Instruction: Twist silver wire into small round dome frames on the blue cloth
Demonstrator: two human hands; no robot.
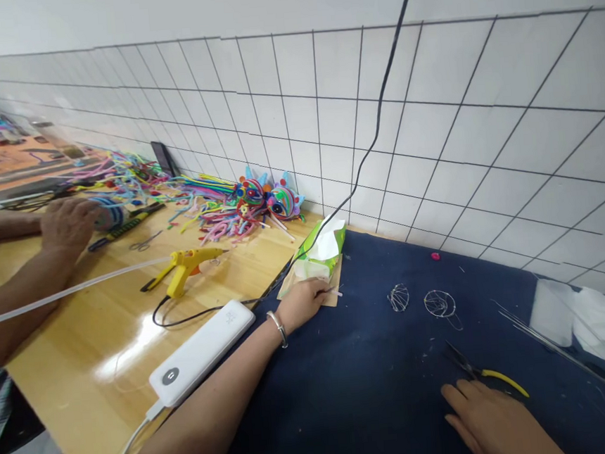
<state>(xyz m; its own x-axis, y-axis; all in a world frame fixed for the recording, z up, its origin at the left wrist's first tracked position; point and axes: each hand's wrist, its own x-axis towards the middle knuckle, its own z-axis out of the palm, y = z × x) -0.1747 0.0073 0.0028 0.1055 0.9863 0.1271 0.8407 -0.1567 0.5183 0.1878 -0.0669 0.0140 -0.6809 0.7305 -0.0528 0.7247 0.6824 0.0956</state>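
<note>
My left hand (303,305), with a silver bracelet at its wrist, reaches to the brown card beside a green tissue pack (324,248). Its fingers are pinched around a small pale strip (336,292). On the dark blue cloth at the lower right, my right hand (488,415) lies palm down by the pliers (502,380) with yellow handles; its fingertips are near or on them, and I cannot tell whether it grips them. Two small wire frames, one domed (398,298) and one round (440,304), rest on the cloth between my hands.
A yellow glue gun (183,268) and a white power bank (202,352) lie on the wooden table. Colourful pipe cleaners (222,216) and two decorated balls stand by the tiled wall. Another person's hands hold a striped roll at left. Loose wires (551,346) lie at right; a black cable hangs down.
</note>
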